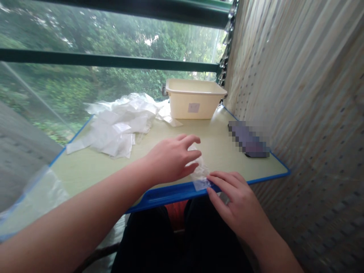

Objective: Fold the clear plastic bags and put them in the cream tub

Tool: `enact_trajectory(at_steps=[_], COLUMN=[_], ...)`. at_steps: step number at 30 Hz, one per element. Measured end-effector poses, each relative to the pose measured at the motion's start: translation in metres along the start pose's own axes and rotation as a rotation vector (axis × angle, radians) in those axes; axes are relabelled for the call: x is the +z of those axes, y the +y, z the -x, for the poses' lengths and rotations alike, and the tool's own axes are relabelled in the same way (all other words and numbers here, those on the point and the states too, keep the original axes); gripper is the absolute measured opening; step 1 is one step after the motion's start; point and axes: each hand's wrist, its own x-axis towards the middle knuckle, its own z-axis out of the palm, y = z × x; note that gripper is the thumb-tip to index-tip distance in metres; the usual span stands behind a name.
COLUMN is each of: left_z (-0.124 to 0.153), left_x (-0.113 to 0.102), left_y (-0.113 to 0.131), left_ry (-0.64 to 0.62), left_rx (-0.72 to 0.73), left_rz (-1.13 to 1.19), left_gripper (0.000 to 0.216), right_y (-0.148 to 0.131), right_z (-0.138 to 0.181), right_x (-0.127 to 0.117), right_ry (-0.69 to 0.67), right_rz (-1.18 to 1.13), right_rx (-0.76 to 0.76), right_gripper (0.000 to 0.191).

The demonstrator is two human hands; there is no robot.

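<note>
A small clear plastic bag (200, 170) lies at the front of the table, its near end over the blue edge. My right hand (234, 195) pinches the bag's right side near that end between thumb and fingers. Just left of the bag and slightly above the table is my left hand (174, 157), its fingers bent and apart. Nothing shows in its grasp; whether its fingertips touch the bag I cannot tell.
A heap of clear and white plastic bags (122, 123) spreads over the table's back left. Beside it stands a cream plastic bin (182, 104). A blurred-out dark object (250, 140) lies at the right edge of the table (216, 136). Another clear plastic piece (49, 189) rests at far left.
</note>
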Motion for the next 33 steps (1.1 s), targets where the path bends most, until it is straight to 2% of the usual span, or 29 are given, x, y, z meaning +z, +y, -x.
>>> enact_trajectory(at_steps=[2, 5, 9, 16, 19, 23, 27, 33], left_z=[0.0, -0.002, -0.003, -0.001, -0.001, -0.001, 0.0, 0.003], left_x=[0.001, 0.008, 0.014, 0.012, 0.012, 0.011, 0.01, 0.006], left_y=[0.005, 0.011, 0.011, 0.015, 0.017, 0.018, 0.016, 0.021], left_ry=[-0.041, -0.099, -0.14, -0.143, -0.148, -0.154, -0.171, -0.116], left_rx=[0.124, 0.18, 0.201, 0.23, 0.241, 0.25, 0.275, 0.236], left_rz=[0.119, 0.21, 0.242, 0.309, 0.323, 0.333, 0.349, 0.211], left_gripper=[0.034, 0.041, 0.03, 0.035, 0.034, 0.033, 0.033, 0.035], right_y=[0.003, 0.008, 0.015, 0.022, 0.024, 0.028, 0.029, 0.028], right_z=[0.001, 0.003, 0.005, 0.005, 0.005, 0.002, -0.007, -0.013], right_x=[0.0, 0.0, -0.003, -0.004, -0.008, -0.015, -0.012, -0.011], right_ry=[0.021, 0.03, 0.041, 0.028, -0.02, -0.072, -0.113, -0.147], right_rz=[-0.01, -0.031, -0.039, -0.067, -0.101, -0.182, -0.21, -0.169], right_rx=[-0.017, -0.033, 0.0, -0.012, -0.021, -0.015, -0.084, -0.072], right_gripper=[0.026, 0.026, 0.023, 0.019, 0.022, 0.035, 0.027, 0.026])
